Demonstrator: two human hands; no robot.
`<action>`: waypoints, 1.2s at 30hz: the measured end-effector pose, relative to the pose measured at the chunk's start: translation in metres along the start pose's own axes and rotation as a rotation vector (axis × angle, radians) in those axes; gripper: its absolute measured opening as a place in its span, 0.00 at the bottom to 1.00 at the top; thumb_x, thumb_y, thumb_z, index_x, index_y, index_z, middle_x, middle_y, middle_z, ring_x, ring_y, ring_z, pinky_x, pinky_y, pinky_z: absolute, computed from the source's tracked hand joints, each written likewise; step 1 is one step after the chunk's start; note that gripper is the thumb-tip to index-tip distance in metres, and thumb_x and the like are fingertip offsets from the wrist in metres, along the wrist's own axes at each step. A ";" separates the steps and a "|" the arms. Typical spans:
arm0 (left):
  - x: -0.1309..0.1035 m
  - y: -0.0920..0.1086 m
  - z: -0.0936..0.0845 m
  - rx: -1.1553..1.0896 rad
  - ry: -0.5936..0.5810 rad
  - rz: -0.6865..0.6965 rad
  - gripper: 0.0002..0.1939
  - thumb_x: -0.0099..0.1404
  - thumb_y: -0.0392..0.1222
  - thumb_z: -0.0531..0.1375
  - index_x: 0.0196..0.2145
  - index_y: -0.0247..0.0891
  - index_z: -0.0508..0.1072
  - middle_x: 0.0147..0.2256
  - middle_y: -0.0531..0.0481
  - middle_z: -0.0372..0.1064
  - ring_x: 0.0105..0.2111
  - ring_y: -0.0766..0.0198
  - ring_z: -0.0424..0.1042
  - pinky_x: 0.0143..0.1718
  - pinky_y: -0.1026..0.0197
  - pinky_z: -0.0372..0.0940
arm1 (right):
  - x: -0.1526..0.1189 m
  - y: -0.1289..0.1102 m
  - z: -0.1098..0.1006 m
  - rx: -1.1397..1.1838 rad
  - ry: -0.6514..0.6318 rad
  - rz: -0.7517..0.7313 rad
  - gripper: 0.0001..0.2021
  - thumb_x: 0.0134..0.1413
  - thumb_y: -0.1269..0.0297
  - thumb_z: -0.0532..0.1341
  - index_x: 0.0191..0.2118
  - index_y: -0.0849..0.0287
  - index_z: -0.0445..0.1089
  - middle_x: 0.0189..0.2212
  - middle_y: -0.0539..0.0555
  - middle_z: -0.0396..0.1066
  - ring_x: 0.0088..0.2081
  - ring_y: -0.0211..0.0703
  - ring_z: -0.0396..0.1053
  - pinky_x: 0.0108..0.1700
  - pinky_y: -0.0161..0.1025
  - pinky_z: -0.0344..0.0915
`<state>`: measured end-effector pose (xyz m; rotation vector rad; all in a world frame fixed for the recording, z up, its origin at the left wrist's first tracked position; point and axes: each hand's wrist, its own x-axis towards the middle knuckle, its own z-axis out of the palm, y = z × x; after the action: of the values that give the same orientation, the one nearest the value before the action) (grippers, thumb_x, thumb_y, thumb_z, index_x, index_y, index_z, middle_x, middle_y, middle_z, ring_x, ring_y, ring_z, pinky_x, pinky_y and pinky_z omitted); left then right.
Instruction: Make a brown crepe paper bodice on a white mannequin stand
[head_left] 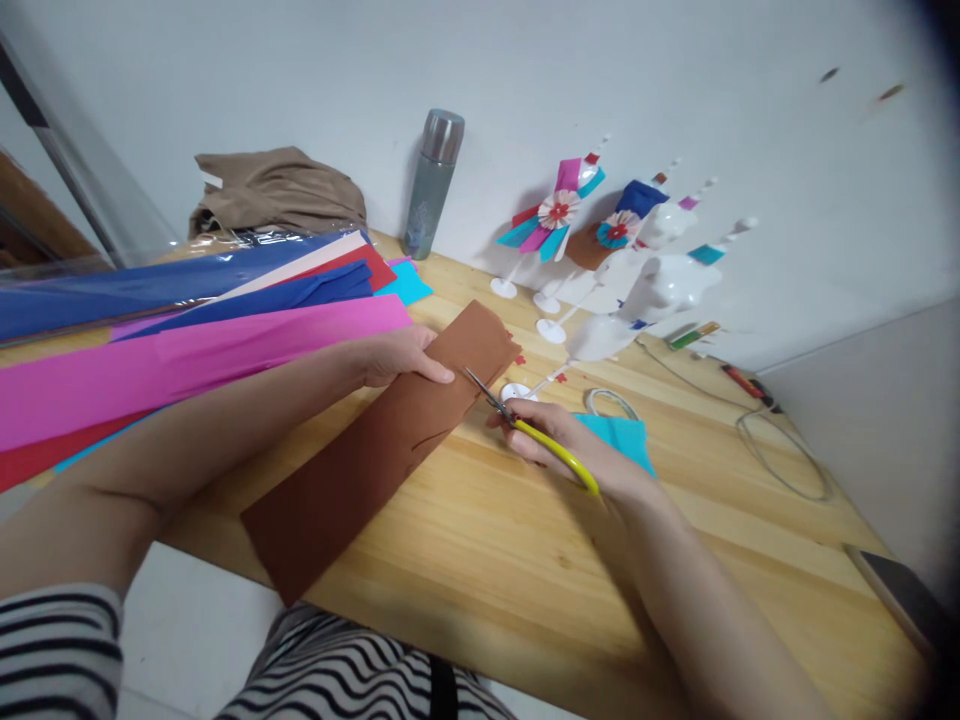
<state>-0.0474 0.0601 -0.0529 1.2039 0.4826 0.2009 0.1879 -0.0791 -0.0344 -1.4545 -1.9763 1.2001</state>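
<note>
My left hand (409, 357) grips a long strip of brown crepe paper (375, 450) by its left edge, thumb on top and fingers hidden beneath. The strip slants across the wooden table toward its front edge. In my right hand (536, 435) is a pair of scissors (555, 452) with yellow handles. The blades meet the paper's right edge near its far end; whether they are cutting through cannot be seen. A dark line like a slit or crease shows lower on the strip.
Coloured paper strips (187, 350) lie left, with a brown cloth (285, 190) and a flask (435, 185) behind. Small white mannequins (671, 285), some dressed in paper, stand at the back right. A turquoise piece (619, 440), a cable (780, 470) and a dark flat device (900, 600) are right.
</note>
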 end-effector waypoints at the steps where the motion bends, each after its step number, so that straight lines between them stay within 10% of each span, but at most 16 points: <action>1: -0.001 0.000 0.001 -0.002 -0.005 0.000 0.15 0.48 0.39 0.73 0.36 0.37 0.82 0.36 0.43 0.81 0.47 0.45 0.78 0.54 0.47 0.67 | 0.000 0.000 0.001 0.016 -0.006 0.005 0.26 0.57 0.35 0.61 0.34 0.58 0.68 0.28 0.49 0.62 0.28 0.39 0.57 0.30 0.38 0.55; 36: 0.007 -0.013 0.011 -0.005 -0.080 0.089 0.28 0.46 0.39 0.74 0.47 0.33 0.80 0.46 0.39 0.80 0.49 0.46 0.78 0.53 0.48 0.70 | -0.001 -0.009 0.013 0.132 -0.039 -0.019 0.25 0.58 0.36 0.60 0.33 0.57 0.64 0.27 0.47 0.57 0.27 0.36 0.53 0.28 0.37 0.52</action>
<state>-0.0371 0.0495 -0.0634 1.2253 0.3589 0.2291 0.1740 -0.0854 -0.0342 -1.3539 -1.8935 1.3334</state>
